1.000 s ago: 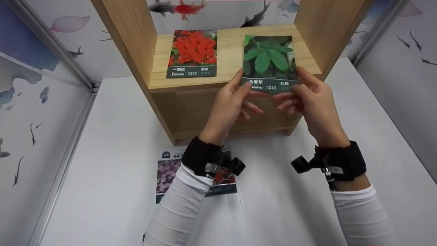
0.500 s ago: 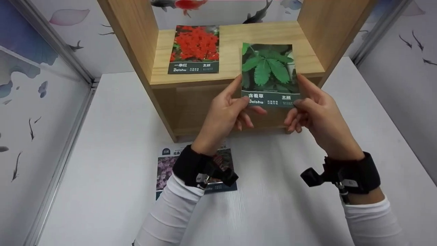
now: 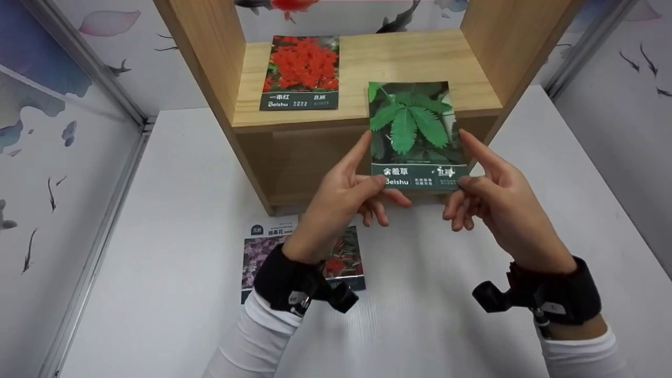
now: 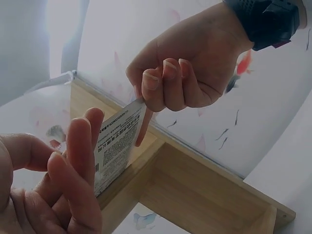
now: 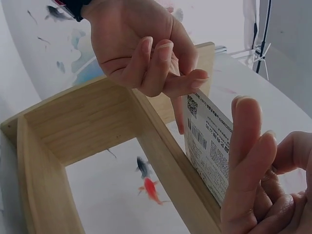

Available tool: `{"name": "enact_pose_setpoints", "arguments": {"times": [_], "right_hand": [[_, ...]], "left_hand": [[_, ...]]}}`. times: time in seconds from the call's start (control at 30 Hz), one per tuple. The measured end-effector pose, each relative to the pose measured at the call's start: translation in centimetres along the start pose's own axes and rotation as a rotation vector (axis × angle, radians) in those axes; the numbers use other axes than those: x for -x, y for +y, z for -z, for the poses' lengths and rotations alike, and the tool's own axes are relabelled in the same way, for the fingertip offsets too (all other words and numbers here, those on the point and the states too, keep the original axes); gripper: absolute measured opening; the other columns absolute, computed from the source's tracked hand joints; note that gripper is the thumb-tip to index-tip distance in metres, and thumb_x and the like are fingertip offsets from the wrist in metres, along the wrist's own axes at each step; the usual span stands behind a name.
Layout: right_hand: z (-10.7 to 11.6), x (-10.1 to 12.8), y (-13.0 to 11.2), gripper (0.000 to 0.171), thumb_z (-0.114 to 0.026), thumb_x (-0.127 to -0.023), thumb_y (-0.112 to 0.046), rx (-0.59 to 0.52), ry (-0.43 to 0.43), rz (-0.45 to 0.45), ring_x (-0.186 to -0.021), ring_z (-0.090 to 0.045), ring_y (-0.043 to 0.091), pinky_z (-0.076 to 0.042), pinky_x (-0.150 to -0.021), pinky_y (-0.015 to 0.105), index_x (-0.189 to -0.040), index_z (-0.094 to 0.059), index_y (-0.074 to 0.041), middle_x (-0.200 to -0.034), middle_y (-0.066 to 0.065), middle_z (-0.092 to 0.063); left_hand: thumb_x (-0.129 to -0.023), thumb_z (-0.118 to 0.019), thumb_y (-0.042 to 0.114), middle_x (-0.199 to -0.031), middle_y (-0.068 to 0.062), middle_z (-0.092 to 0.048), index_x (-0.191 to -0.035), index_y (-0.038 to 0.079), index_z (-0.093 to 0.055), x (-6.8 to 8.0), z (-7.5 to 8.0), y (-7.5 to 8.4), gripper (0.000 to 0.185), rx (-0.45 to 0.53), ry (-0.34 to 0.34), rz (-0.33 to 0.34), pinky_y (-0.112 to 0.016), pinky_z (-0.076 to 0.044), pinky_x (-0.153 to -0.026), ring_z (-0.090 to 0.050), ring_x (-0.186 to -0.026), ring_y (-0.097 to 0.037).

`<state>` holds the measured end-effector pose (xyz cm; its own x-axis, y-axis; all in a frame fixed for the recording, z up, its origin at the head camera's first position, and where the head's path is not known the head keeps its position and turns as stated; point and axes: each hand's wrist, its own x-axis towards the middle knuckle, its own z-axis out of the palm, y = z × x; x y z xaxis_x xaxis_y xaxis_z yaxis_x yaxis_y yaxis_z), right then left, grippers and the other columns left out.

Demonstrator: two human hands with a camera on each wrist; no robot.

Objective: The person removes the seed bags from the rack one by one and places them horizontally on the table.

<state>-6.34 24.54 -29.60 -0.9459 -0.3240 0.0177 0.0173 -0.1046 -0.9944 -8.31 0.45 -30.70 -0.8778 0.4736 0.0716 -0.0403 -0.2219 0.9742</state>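
Green seed packet (image 3: 415, 135) upright, long axis vertical, label lowermost.

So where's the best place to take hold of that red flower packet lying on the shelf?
Probably the red flower packet by its near short edge, coming from the front: it lies flat on the shelf, side panels flank it, and that edge sits close to the shelf's open front lip.

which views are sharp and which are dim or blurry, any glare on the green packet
Head view: evenly lit and sharp, a small glare spot on the green packet near its lower right. Left wrist view: dim, backlit, left hand soft. Right wrist view: brighter, packet print readable.
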Motion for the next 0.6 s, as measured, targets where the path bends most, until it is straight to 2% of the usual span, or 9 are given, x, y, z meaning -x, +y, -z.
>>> {"name": "enact_pose_setpoints", "arguments": {"times": [0.2, 0.47, 0.6], "right_hand": [[-0.5, 1.0, 0.4, 0.063, -0.039, -0.095, 0.000, 0.007, -0.007, 0.002, -0.052, -0.061, 0.026, -0.048, -0.045, 0.030, -0.148, -0.015, -0.023, -0.068, 0.020, -0.065], [-1.2, 2.9, 0.5, 0.062, -0.040, -0.095, 0.001, 0.047, -0.008, 0.014, -0.049, -0.059, 0.029, -0.047, -0.043, 0.035, -0.148, -0.016, -0.022, -0.065, 0.022, -0.064], [-1.3, 3.8, 0.7, 0.063, -0.040, -0.095, 0.002, 0.048, -0.005, 0.010, -0.048, -0.059, 0.030, -0.046, -0.042, 0.035, -0.148, -0.016, -0.022, -0.064, 0.023, -0.063]], "left_hand": [[-0.094, -0.051, 0.014, -0.085, -0.015, -0.070, -0.147, 0.031, -0.011, 1.0, -0.1, -0.5, 0.069, 0.030, -0.018, 0.024, -0.025, -0.042, -0.048, -0.061, -0.054, -0.019], [-0.094, -0.051, 0.017, -0.088, -0.014, -0.071, -0.147, 0.031, -0.009, 3.0, -0.8, -0.3, 0.069, 0.070, -0.066, 0.022, -0.024, -0.042, -0.049, -0.061, -0.055, -0.017], [-0.094, -0.050, 0.016, -0.089, -0.016, -0.070, -0.147, 0.032, -0.009, 3.7, -1.2, -0.6, 0.069, 0.094, -0.078, 0.028, -0.023, -0.042, -0.048, -0.061, -0.055, -0.017]]}}
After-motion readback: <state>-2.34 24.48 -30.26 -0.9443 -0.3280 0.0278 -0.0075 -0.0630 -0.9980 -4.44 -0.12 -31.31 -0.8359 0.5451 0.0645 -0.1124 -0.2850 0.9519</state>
